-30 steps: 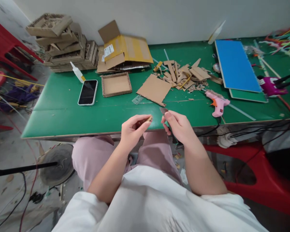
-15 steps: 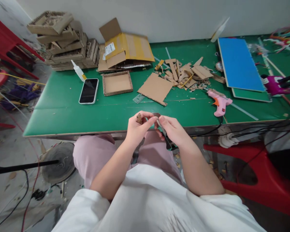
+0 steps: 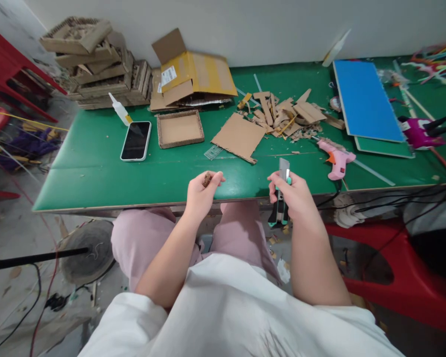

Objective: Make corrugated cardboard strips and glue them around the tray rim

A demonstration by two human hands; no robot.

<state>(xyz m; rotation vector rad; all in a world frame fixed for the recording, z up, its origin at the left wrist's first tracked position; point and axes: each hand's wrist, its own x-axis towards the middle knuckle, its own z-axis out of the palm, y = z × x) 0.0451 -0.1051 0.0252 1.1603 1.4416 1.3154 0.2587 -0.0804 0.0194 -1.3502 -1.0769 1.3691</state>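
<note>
At centre, the left hand (image 3: 202,192) curls round a scrap (image 3: 207,179); right of centre, the right hand (image 3: 294,192) grasps a knife (image 3: 280,210), blade (image 3: 283,169) upward. The knife should handle as light and stiff, held by its grip; the scrap, light and crushable, pinched at its edges. The scrap, apparently cardboard, is mostly hidden within the grasp.

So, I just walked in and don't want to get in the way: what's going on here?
A seated person is working at a green table with a knife and cardboard. The right hand holds the knife, blade out and pointing away from the body. The left hand pinches a small piece of cardboard, mostly hidden by the fingers. The hands are apart, so the blade isn't touching that piece. Beyond them lie a shallow tray, a flat sheet and some scraps.
</note>
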